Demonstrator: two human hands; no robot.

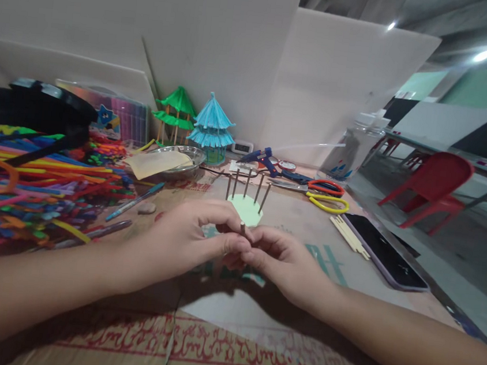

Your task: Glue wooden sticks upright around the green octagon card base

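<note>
My left hand (199, 233) and my right hand (283, 259) meet above the middle of the table, fingertips together. Between them they pinch a small brown stick (243, 228); only its tip shows, and the rest is hidden by my fingers. Just beyond my hands lies a pale green many-sided base (245, 207). Several thin brown sticks (246, 183) stand upright along its far edge, while its near edge is partly covered by my fingers.
Colourful pipe cleaners (17, 182) pile up at left. Behind stand a green pavilion model (177, 109) and a blue one (212, 124), near a glue gun (257, 156). Scissors (328, 201), pale sticks (349, 235) and a phone (384, 252) lie at right.
</note>
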